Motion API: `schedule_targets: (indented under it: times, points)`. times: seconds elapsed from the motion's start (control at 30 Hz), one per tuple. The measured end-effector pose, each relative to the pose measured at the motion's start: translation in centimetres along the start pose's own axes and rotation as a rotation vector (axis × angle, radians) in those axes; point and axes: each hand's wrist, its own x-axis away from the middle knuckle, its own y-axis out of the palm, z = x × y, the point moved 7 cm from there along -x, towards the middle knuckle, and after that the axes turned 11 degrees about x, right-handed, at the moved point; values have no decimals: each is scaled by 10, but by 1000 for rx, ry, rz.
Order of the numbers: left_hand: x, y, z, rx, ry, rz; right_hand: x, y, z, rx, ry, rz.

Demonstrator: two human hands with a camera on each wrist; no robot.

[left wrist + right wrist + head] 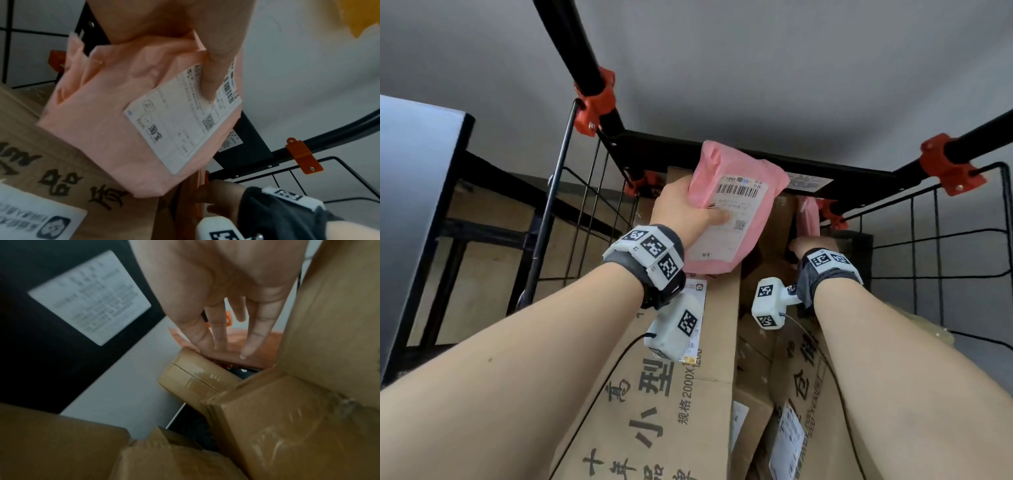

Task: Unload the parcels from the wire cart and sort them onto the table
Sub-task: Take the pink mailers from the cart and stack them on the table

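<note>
My left hand (681,209) grips a pink mailer bag (736,212) with a white shipping label, held up above the far end of the wire cart (722,150). In the left wrist view the thumb presses on the label of that pink mailer (107,129). My right hand (808,245) reaches down into the cart's far right corner beside a second pink mailer (808,219) standing on edge. In the right wrist view the right hand (224,344) has straight fingers (252,340) touching the second mailer (265,353), without closing round it.
Large printed cardboard boxes (671,394) and smaller taped cartons (197,379) fill the cart under my arms. Black wire mesh walls (928,233) with orange clips (595,102) rise on both sides. A grey tabletop (414,171) on a black frame stands to the left.
</note>
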Motion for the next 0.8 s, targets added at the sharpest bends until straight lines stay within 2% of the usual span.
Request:
schedule_targets:
  times: [0.23, 0.37, 0.57, 0.7, 0.8]
  points:
    - [-15, 8, -18, 74, -14, 15, -24, 27, -4, 257, -83, -84]
    - [-19, 9, -19, 62, -18, -1, -13, 8, -1, 350, -36, -23]
    - [-9, 6, -17, 53, -19, -1, -2, -49, -11, 107, 15, 169]
    - [10, -4, -10, 81, -14, 3, 33, -67, -18, 214, -73, 130]
    - [26, -17, 1, 92, 9, 3, 65, -82, -27, 221, -158, 163]
